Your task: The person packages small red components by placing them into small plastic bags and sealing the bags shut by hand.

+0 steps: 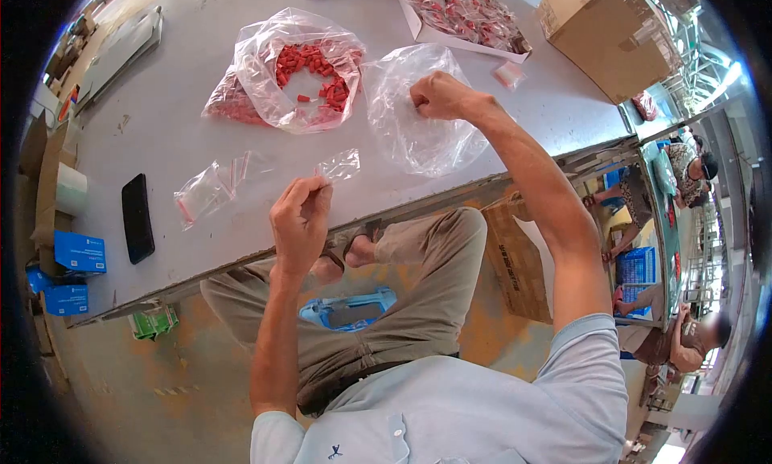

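Note:
My left hand (301, 219) is at the table's front edge, its thumb and fingers pinched on a small clear plastic bag (342, 165). My right hand (441, 96) is at a large clear plastic bag (422, 138), its fingers curled closed. What those fingers hold, if anything, is hidden. Left of that bag, an open clear bag (265, 42) contains many small red pieces (301, 59); one of them lies loose in the bag's middle. Several flat small zip bags (207, 192) lie on the table, left of my left hand.
A white tray (462, 42) full of packed bags with red pieces stands at the back. One small packet (509, 75) lies near it. A cardboard box (607, 38) is at the right, a black phone (137, 219) and blue boxes (79, 252) at the left. Co-workers (687, 170) sit further right.

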Demonstrator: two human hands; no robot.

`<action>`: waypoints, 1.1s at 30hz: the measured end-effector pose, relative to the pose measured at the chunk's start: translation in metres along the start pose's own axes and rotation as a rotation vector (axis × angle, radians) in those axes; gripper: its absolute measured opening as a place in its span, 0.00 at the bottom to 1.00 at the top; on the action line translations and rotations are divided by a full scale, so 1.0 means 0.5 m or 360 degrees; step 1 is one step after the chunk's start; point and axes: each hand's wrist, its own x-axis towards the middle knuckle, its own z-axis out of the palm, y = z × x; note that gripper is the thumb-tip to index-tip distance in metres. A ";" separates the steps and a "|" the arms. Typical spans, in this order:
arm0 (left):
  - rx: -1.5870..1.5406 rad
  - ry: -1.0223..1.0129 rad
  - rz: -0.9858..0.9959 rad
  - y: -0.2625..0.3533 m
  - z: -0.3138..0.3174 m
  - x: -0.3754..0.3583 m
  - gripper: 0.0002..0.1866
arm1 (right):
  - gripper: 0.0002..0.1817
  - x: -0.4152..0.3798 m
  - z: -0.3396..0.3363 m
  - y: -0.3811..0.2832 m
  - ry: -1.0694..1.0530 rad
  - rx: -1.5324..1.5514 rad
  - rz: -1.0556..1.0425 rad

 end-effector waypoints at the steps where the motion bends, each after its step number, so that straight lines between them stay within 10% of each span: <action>1: 0.0001 0.0006 0.0002 -0.003 0.001 -0.001 0.05 | 0.06 0.000 0.003 -0.002 0.0043 -0.0060 -0.0026; 8: 0.0019 0.0043 0.0118 -0.006 0.003 -0.002 0.04 | 0.07 -0.025 0.024 -0.007 0.0398 0.0035 -0.0088; 20: 0.0057 0.0081 0.0140 0.012 0.007 -0.005 0.05 | 0.09 -0.105 0.009 -0.029 0.0658 0.1709 0.0210; 26: 0.0015 0.0108 0.0168 0.000 0.011 -0.006 0.04 | 0.09 -0.086 0.018 -0.031 0.0860 0.0712 0.0209; 33: 0.0056 0.0094 0.0180 0.003 0.010 -0.006 0.04 | 0.08 -0.025 0.024 -0.027 0.0244 -0.0214 0.0228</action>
